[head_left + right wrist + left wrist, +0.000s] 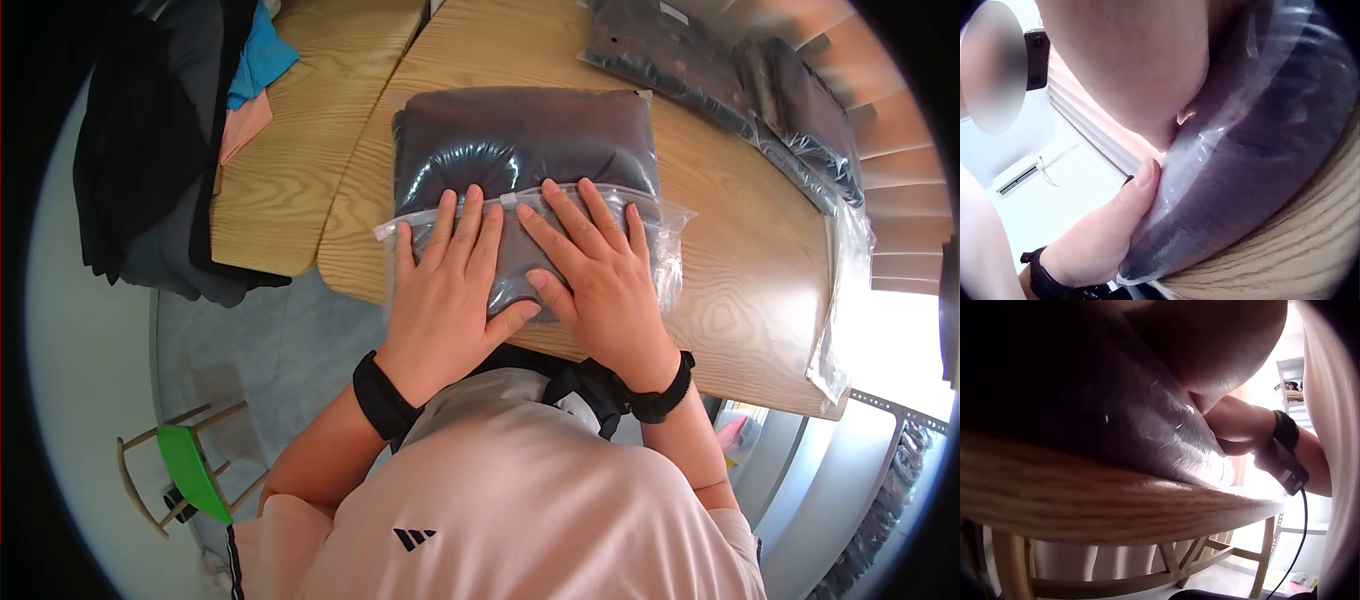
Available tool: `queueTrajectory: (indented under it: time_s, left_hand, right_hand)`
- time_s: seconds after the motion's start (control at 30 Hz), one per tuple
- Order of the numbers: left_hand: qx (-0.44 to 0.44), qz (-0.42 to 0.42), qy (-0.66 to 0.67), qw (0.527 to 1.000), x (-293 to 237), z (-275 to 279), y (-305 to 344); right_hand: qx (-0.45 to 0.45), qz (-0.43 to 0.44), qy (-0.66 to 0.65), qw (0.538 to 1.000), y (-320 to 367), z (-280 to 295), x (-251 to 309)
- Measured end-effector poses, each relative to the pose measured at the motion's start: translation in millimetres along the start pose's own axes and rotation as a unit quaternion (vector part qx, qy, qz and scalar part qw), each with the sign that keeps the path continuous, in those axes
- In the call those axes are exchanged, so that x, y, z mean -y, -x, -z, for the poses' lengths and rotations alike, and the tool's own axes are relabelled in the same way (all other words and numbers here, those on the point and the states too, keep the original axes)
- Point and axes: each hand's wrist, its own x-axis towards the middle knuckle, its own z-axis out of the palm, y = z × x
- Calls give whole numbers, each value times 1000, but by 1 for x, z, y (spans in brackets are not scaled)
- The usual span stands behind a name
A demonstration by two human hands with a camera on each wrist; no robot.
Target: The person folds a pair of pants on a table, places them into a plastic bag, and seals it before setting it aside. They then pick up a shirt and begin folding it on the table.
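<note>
A clear plastic bag with folded dark cloth inside lies flat at the table's near edge, its zip strip crossing the middle. Both hands rest on its near half, palms down. The left hand has its fingers spread, tips at the strip; the right hand lies likewise, its fingertips at or just past the strip. Near the right index fingertip is a small slider. In the left wrist view the bag bulges over the table edge under the hand. The right wrist view shows the left hand against the bag.
More bagged dark clothes lie at the table's back right, with loose plastic along the right edge. Dark garments, a blue cloth and a peach cloth are at the left. A green chair stands on the floor.
</note>
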Motion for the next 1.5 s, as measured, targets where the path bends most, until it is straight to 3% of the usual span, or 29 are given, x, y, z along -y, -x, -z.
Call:
queueTrajectory:
  time_s: [0.43, 0.6, 0.73, 0.8, 0.83, 0.9, 1.0, 1.2, 1.37, 1.5]
  left_hand:
    - [-7, -5, 21, 1000, 4, -1, 1]
    - [-68, -10, 18, 998, 6, -6, 4]
    - [-82, -13, 13, 996, 5, -9, 7]
    - [-75, -13, 17, 997, 6, -8, 8]
    - [-62, -10, 26, 998, 5, -7, 8]
    - [-64, -11, 25, 998, 3, -5, 8]
    - [-66, -11, 30, 997, 3, -7, 9]
    - [-92, -11, 18, 996, 5, -13, 10]
    - [-51, 12, 32, 998, 3, -10, 16]
    - [-52, 16, 37, 998, 3, -12, 16]
  right_hand:
    - [-18, 10, -5, 1000, -1, 2, -2]
    - [6, 57, -49, 997, -13, 31, -4]
    - [-34, 111, -89, 989, -56, 35, -4]
    - [47, 68, -112, 990, -75, 23, -2]
    - [36, 67, -106, 991, -81, 20, 3]
    - [184, 20, -2, 983, -94, 17, 8]
    - [148, 51, -47, 987, -96, 12, 0]
    - [182, 27, -107, 977, -97, 25, -16]
    - [218, 9, -175, 960, -92, 23, -30]
    - [192, 48, -181, 963, -81, 40, -54]
